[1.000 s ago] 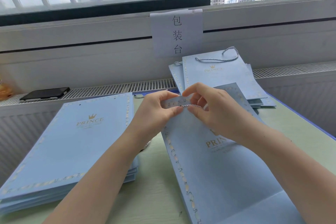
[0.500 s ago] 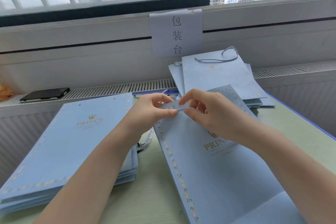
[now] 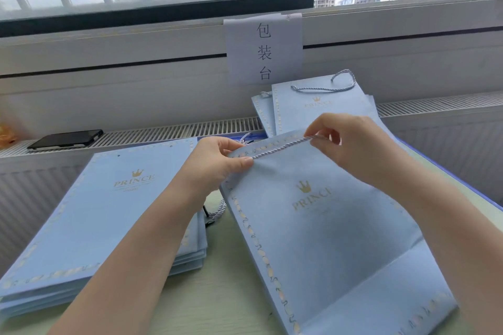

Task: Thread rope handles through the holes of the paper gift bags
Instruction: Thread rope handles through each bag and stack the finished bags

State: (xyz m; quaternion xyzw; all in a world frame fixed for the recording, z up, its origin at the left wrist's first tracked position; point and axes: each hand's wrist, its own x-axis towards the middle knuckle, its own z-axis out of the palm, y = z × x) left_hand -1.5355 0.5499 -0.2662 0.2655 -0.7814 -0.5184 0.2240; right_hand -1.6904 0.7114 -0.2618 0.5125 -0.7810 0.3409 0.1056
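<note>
Workstation, window side: pale table set against a white sill with a slatted vent, barred window above, high-rise blocks outside. From my remote seat I log the following.

Item 1: paper sign with three printed characters, fixed to the sill.

Item 2: dark phone, flat on the vent ledge, far left.

Item 3: stack of flat blue bags, left of centre on the table, gold crown and "PRINCE" on the top sheet, punched holes visible near its far edge.

Item 4: finished bags, leaning near the sill at the back, twisted cord handle fitted on the front one.

Item 5: working gift bag, flat on the table right of centre, top edge lifted toward the window.

Item 6: rope handle, grey-white twist, lying along the top border of the working gift bag between both hands. A further length of cord trails beneath the left wrist, between the stack and the working bag.

Item 7: left hand, thumb and fingers pinching the bag's top left corner where the rope meets it.

Item 8: right hand, fingertips closed on the rope's right end, just above the bag's top edge.
</note>
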